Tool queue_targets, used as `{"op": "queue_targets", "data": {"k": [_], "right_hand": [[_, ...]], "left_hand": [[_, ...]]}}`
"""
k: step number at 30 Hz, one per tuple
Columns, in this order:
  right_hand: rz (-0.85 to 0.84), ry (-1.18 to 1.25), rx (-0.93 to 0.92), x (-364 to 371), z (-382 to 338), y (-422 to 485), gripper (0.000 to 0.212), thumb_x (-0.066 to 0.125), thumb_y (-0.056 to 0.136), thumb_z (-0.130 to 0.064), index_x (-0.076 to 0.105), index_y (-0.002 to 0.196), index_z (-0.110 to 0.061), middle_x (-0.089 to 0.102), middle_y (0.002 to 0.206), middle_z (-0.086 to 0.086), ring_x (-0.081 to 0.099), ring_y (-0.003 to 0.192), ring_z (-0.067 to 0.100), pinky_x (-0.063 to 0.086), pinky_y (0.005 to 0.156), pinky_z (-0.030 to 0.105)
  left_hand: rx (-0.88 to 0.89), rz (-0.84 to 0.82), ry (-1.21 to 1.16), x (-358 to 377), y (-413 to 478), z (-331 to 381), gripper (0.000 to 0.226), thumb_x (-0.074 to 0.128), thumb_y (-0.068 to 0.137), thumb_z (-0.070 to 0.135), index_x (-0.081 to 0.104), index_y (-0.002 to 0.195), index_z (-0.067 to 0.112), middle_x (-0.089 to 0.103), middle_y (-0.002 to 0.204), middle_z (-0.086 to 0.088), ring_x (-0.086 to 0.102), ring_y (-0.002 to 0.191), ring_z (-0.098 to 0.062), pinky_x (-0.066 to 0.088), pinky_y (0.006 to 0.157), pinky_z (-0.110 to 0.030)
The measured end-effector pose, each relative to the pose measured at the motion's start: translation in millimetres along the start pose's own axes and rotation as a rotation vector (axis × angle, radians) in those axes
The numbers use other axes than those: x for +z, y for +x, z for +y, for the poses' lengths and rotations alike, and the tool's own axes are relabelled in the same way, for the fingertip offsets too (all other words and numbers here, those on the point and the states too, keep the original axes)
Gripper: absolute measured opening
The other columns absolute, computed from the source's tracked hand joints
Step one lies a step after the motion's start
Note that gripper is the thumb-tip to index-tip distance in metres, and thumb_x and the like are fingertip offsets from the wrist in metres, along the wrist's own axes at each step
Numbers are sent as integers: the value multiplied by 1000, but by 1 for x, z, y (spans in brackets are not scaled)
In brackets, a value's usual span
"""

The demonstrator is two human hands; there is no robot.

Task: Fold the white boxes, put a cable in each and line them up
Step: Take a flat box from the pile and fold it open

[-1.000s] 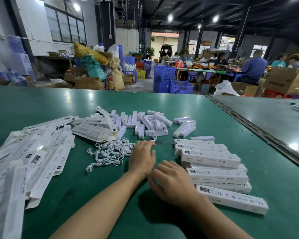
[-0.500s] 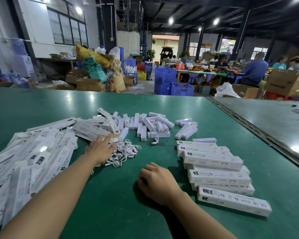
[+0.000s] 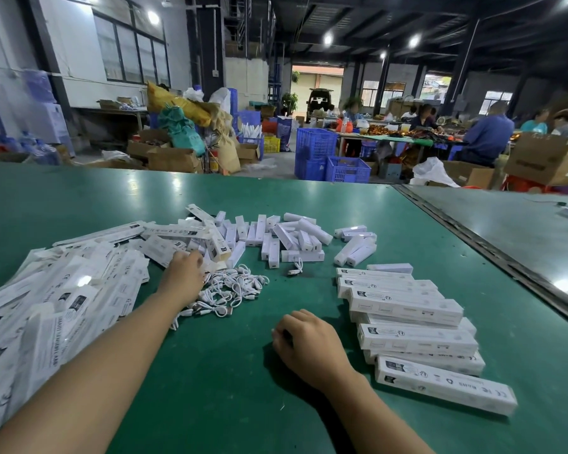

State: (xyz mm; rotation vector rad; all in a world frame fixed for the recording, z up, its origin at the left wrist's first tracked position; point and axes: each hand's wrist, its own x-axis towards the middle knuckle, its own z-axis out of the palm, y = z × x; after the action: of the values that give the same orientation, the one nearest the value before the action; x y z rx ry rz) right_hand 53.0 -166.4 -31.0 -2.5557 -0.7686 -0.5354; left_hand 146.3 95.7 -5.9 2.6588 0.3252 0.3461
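Shifted left hand [image 3: 184,276] onto flat boxes [image 3: 79,290] by worktop's [image 3: 210,388] left edge, fingers [image 3: 195,261] touching, grip unclear; right hand [image 3: 309,345] loosely curled, idle. Picking blank; next needs single-sheet pinch.

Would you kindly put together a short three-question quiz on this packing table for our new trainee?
1. True or false: the row of folded boxes lies to the right of the right hand.
2. What lies just right of the left hand? A) tangle of white cables B) blue crate C) cardboard carton
3. Fill in: the table top is ____ in colour.
Key: 1 true; 2 A; 3 green.
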Motion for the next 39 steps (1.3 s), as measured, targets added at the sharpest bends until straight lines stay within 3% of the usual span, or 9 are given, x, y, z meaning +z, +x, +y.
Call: {"op": "queue_targets", "data": {"k": [7, 11, 14, 18, 21, 26, 32, 36, 39], "right_hand": [[-25, 1, 12, -3, -2, -2, 26, 49, 94, -37, 64, 88, -16, 66, 87, -3, 57, 85, 17, 49, 72, 37], [-42, -4, 17, -5, -4, -5, 28, 47, 95, -38, 64, 88, -17, 66, 88, -4, 57, 84, 16, 49, 73, 36], [-38, -3, 21, -6, -2, -6, 28, 47, 95, -37, 63, 87, -16, 65, 87, -3, 57, 82, 16, 49, 73, 35], [-46, 10, 25, -6, -1, -5, 27, 48, 95, -37, 63, 87, -16, 66, 87, -3, 57, 81, 17, 49, 72, 35], [-50, 13, 25, -6, -1, -4, 27, 48, 95, -38, 63, 88, -16, 65, 87, -4, 57, 81, 17, 48, 72, 34], [-38, 49, 13, -6, -1, -5, 27, 50, 95, -37, 63, 86, -15, 66, 84, -2, 58, 77, 18, 47, 71, 35], [24, 204, 89, -11, -1, -9, 21, 59, 92, -29, 65, 80, -14, 66, 75, -4, 58, 68, 13, 49, 69, 34], [137, 520, 274, -15, -8, -10, 18, 54, 99, -29, 66, 112, -26, 69, 89, -10, 63, 78, 3, 49, 72, 15], [137, 959, 391, -17, -15, -8, 33, 35, 102, -38, 61, 122, -31, 71, 102, -4, 69, 86, 12, 55, 75, 25]], "left_hand": [[6, 347, -158, 2, -18, 13, 27, 48, 97, -2, 60, 119, 9, 66, 96, -9, 58, 73, -23, 41, 52, -29], [64, 69, 31, 7, -16, 15, 50, 53, 99, 21, 41, 147, 28, 31, 155, -11, 46, 126, -33, 47, 98, -46], [23, -133, 47, 9, -11, 11, 48, 46, 103, 38, 43, 148, 24, 10, 162, -13, 29, 142, -39, 32, 115, -48], [21, -7, -7, 11, -12, 8, 36, 47, 103, 31, 62, 124, 6, 41, 142, -15, 55, 112, -31, 47, 94, -41], [-8, 203, -83, 9, -17, 9, 23, 54, 100, 20, 64, 106, 0, 58, 121, -15, 53, 89, -24, 44, 75, -35], [-194, 515, -345, 1, -30, 24, 5, 67, 91, 2, 68, 87, -2, 70, 96, -18, 58, 78, -24, 42, 65, -30], [-450, 560, -860, -2, -57, 61, 17, 63, 83, -11, 64, 90, 5, 69, 91, -10, 65, 78, -26, 45, 55, -24], [-372, 379, -1223, 9, -95, 86, 25, 63, 84, -13, 57, 83, 11, 71, 89, -3, 66, 77, -13, 56, 62, -25], [-309, 135, -1444, 19, -126, 100, 27, 61, 83, -20, 60, 83, 7, 74, 82, -2, 71, 85, -18, 58, 70, -30]]}}
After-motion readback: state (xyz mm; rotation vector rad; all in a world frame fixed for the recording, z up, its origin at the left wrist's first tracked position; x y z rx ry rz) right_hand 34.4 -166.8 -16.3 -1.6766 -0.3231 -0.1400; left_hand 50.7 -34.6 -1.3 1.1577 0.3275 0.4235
